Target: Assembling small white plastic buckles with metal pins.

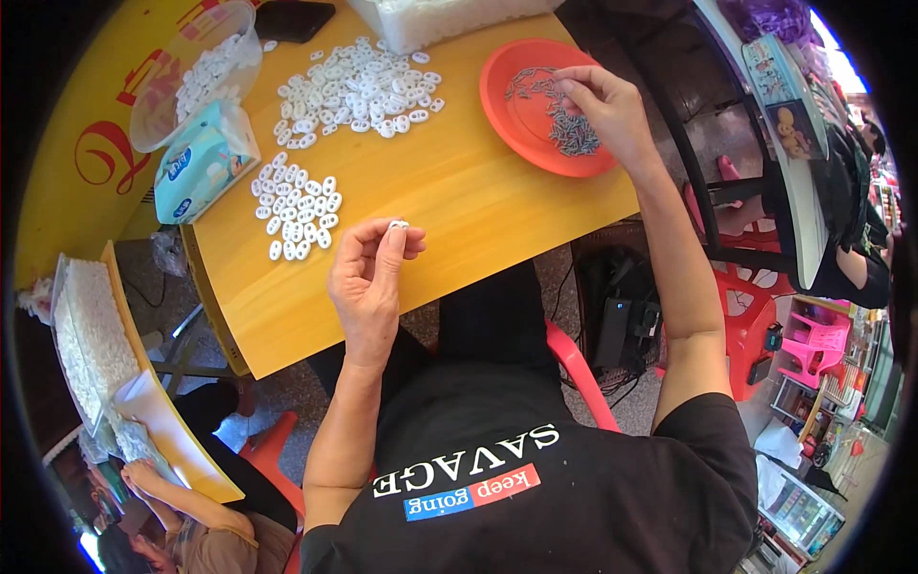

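Observation:
Between the thumb and fingertips of my left hand, above the table's near part, is a small white plastic piece, mostly covered by the fingers. My right hand reaches over a round red plastic dish at the back right. Its thumb and index finger are pinched together above small grey metal screws; whatever they hold is too small to make out. Left of my left hand lies a group of white oval plastic pieces with two holes each. A larger heap of similar white pieces spreads behind it.
On the yellow wooden table stand a clear tub of white pieces, a tissue pack, a dark phone and a white bin. Another person's hands are at a table lower left. A red chair surrounds me.

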{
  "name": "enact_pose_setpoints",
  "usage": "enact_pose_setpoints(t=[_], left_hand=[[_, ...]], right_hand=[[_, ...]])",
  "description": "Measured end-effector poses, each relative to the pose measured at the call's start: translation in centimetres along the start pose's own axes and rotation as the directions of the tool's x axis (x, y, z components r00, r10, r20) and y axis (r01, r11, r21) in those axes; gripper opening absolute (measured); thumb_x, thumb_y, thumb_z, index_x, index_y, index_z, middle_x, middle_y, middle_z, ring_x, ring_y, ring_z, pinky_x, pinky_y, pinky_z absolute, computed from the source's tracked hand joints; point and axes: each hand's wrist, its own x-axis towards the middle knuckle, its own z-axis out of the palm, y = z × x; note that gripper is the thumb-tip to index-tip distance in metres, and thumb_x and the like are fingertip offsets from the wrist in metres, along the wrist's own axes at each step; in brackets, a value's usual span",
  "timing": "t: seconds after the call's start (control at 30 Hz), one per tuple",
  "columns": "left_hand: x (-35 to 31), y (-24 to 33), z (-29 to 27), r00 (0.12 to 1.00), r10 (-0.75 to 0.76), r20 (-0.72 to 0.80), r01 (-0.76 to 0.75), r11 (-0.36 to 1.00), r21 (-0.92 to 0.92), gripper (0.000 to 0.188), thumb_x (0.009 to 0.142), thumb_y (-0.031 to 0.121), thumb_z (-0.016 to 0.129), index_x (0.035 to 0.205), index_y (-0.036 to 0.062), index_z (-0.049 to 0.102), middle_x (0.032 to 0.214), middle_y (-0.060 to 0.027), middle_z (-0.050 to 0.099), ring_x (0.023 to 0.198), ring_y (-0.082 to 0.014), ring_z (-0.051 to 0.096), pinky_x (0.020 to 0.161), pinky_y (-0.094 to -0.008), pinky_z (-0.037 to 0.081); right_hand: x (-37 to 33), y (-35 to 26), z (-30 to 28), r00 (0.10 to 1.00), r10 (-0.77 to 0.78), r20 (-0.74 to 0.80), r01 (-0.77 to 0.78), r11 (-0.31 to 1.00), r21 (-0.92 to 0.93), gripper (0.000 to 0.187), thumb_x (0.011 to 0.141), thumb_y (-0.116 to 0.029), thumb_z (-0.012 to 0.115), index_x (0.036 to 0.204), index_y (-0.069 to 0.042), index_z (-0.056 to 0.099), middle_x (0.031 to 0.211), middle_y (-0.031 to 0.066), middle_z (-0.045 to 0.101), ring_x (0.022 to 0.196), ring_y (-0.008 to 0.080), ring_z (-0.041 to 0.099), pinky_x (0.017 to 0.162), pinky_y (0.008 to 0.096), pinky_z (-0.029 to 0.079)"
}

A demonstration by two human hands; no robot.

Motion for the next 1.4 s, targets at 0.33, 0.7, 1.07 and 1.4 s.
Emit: enact_pose_setpoints(t=[0.33, 0.7, 1.07, 1.4], left_hand=[[-0.7, 0.2, 0.0, 1.000, -0.024, -0.004, 0.024, 0.999, -0.038, 0.014, 0.097, 0.010, 0.058, 0.106, -0.0001, 0.060, 0.091, -0.0110, 0.068, 0.081, -0.0162, 0.065, 0.077, -0.0286, 0.051], [-0.7, 1.2, 0.5, 0.992, -0.121, 0.018, 0.122, 0.961, -0.250, 0.017, 0.097, 0.012, 0.060, 0.104, -0.0030, 0.059, 0.088, -0.0119, 0.068, 0.077, -0.0151, 0.065, 0.075, -0.0274, 0.053], [-1.7, 2.4, -0.3, 0.999, -0.041, 0.028, 0.047, 0.967, -0.251, 0.016, 0.098, 0.014, 0.059, 0.104, -0.0004, 0.059, 0.086, -0.0093, 0.068, 0.078, -0.0144, 0.064, 0.075, -0.0280, 0.050], [-2.0, 2.5, -0.4, 1.000, -0.008, 0.015, 0.011, 0.974, -0.225, 0.014, 0.097, 0.013, 0.060, 0.101, -0.0009, 0.058, 0.086, -0.0080, 0.068, 0.079, -0.0112, 0.064, 0.076, -0.0246, 0.053]], right_hand=[[-0.9, -0.1, -0.4, 0.997, 0.080, 0.004, -0.079, 0.975, 0.207, 0.020, 0.097, -0.011, 0.056, 0.111, 0.001, 0.063, 0.089, -0.0001, 0.063, 0.073, 0.0047, 0.056, 0.066, 0.0208, 0.049], [-7.8, -6.8, 8.3, 0.925, 0.035, 0.378, -0.303, 0.667, 0.681, 0.019, 0.097, -0.010, 0.058, 0.110, 0.004, 0.062, 0.091, 0.0049, 0.063, 0.076, 0.0094, 0.061, 0.074, 0.0273, 0.055], [-10.5, -9.9, 12.4, 0.893, -0.006, 0.449, -0.305, 0.726, 0.617, 0.025, 0.095, -0.022, 0.064, 0.103, 0.002, 0.064, 0.088, 0.0042, 0.064, 0.069, 0.0082, 0.057, 0.065, 0.0237, 0.049], [-10.8, -10.2, 12.6, 0.894, -0.023, 0.447, -0.279, 0.752, 0.597, 0.024, 0.097, -0.021, 0.061, 0.101, 0.002, 0.062, 0.087, 0.0034, 0.064, 0.069, 0.0078, 0.057, 0.065, 0.0236, 0.049]])
